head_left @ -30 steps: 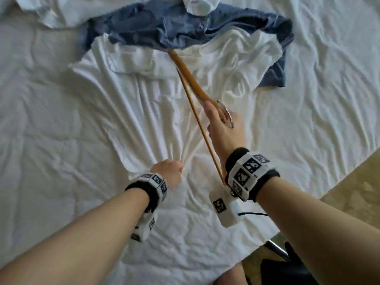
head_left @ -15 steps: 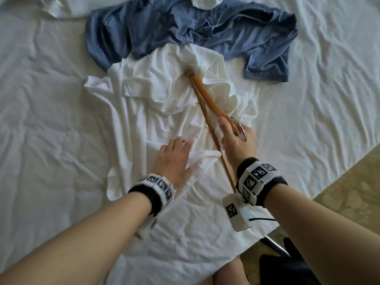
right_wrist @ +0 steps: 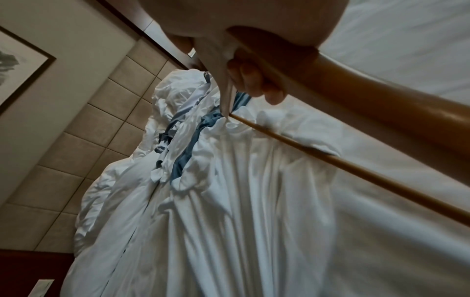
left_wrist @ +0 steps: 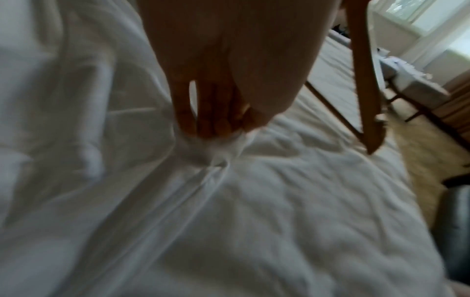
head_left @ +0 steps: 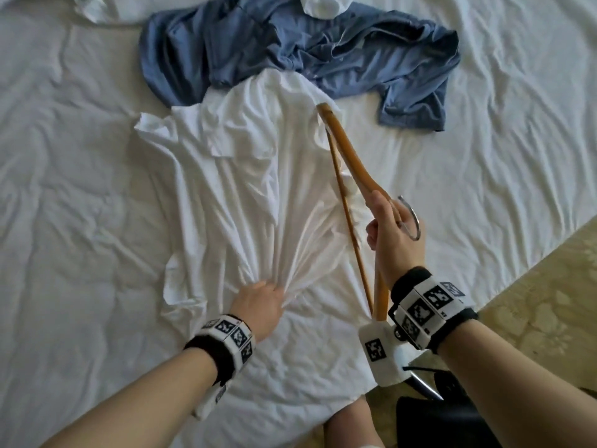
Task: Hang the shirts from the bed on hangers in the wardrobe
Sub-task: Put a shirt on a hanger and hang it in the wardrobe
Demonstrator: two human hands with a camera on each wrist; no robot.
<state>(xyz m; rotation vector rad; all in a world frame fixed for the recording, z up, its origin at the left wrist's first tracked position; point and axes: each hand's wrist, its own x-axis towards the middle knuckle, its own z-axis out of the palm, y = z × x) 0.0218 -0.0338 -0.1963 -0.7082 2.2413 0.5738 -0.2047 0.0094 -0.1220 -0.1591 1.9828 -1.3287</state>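
A white shirt [head_left: 245, 195] lies spread on the bed [head_left: 80, 221], its hem bunched and pinched in the left hand [head_left: 258, 305]. The right hand [head_left: 392, 240] grips a wooden hanger [head_left: 349, 163] at the neck — the far arm tucked into the shirt's collar. A blue shirt [head_left: 290, 50] lies crumpled just beyond.

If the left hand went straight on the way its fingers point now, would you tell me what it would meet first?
The left hand already pinches the white shirt's bunched hem. Straight ahead lies more of that shirt on the bed; beyond it, probably the crumpled blue shirt.
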